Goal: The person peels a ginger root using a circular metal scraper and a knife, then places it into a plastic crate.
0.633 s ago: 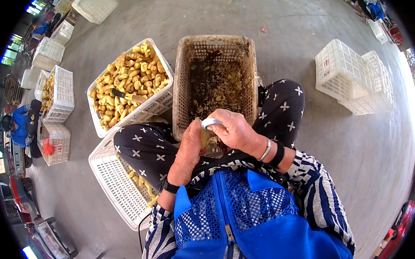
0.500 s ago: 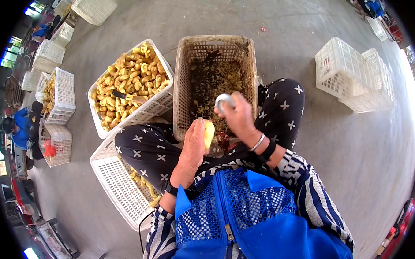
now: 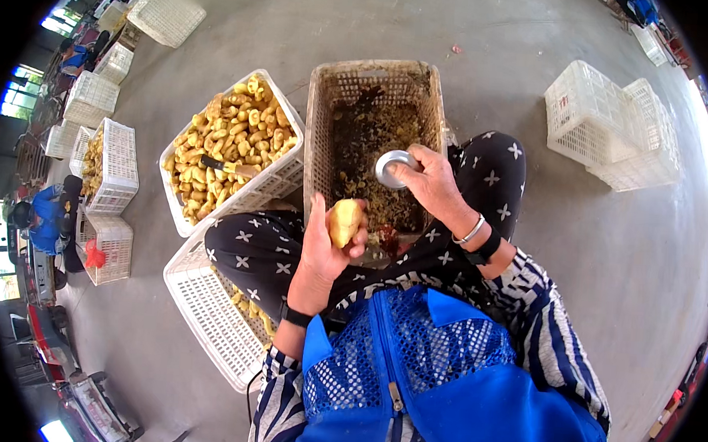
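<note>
My left hand [image 3: 320, 251] is closed round a pale yellow, peeled-looking piece of ginger [image 3: 344, 224], its cut-looking face turned up. In my right hand [image 3: 437, 189] is a round, silver metal lid-like disc [image 3: 391, 160], gripped at its edge by fingers and thumb. The disc is apart from the ginger, up and to its right. Both hands are over the near part of a dirty, slatted crate [image 3: 315, 131] between my knees, which has brown scraps and peelings on its bottom.
Left of it stands a white crate [image 3: 292, 155] heaped with ginger [image 3: 222, 138], a knife [image 3: 240, 169] lying on top. Nearer, another white crate [image 3: 205, 313] contains pale ginger pieces [image 3: 252, 306]. Stacked white crates [image 3: 588, 113] stand at right. A person in blue [image 3: 47, 219] sits far left among crates.
My left hand has turned, so the ginger shows more fully. My right hand has shifted slightly right, and the disc now faces up more broadly. The whole view has shifted slightly.
</note>
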`<action>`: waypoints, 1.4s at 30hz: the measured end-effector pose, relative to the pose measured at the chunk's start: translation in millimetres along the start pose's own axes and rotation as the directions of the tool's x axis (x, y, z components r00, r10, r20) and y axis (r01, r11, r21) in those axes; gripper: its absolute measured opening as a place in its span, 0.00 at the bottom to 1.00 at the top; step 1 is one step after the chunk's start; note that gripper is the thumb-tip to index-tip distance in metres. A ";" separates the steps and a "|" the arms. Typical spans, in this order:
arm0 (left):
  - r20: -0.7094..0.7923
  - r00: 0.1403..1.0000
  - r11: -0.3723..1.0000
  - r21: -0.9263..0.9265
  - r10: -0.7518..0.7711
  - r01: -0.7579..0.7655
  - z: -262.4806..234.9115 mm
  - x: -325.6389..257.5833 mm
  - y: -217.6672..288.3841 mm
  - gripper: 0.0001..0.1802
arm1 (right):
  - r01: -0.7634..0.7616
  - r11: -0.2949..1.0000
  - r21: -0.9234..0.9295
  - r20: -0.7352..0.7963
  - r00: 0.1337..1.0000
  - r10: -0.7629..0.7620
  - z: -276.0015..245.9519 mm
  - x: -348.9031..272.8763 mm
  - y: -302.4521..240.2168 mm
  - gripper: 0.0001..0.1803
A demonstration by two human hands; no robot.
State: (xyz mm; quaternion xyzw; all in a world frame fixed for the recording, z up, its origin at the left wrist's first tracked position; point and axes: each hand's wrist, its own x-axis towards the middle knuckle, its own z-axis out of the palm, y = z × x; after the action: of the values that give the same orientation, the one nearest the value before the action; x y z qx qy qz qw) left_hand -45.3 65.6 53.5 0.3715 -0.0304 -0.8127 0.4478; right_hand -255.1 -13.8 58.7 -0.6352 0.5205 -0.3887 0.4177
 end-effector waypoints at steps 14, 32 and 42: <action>-0.158 0.986 0.999 0.008 -0.048 0.050 -3.7 11.7 2.2 0.24 | 0.001 0.996 -0.092 -0.079 0.997 -0.009 5.8 -3.7 5.6 0.14; -0.063 0.998 0.998 0.064 0.018 -0.014 2.4 13.6 -1.6 0.34 | 0.043 0.996 -0.072 -0.054 0.997 -0.047 7.3 3.6 3.5 0.16; 0.000 1.000 0.998 0.054 -0.028 0.028 -7.4 13.2 -3.7 0.26 | 0.174 0.960 0.219 0.232 0.946 -0.225 19.4 -28.4 -23.5 0.07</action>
State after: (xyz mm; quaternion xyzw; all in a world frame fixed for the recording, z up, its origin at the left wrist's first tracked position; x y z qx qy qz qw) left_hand -47.5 60.0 39.1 0.3835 -0.0476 -0.8179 0.4262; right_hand -233.6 19.2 72.3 -0.6853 0.3547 -0.3935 0.4996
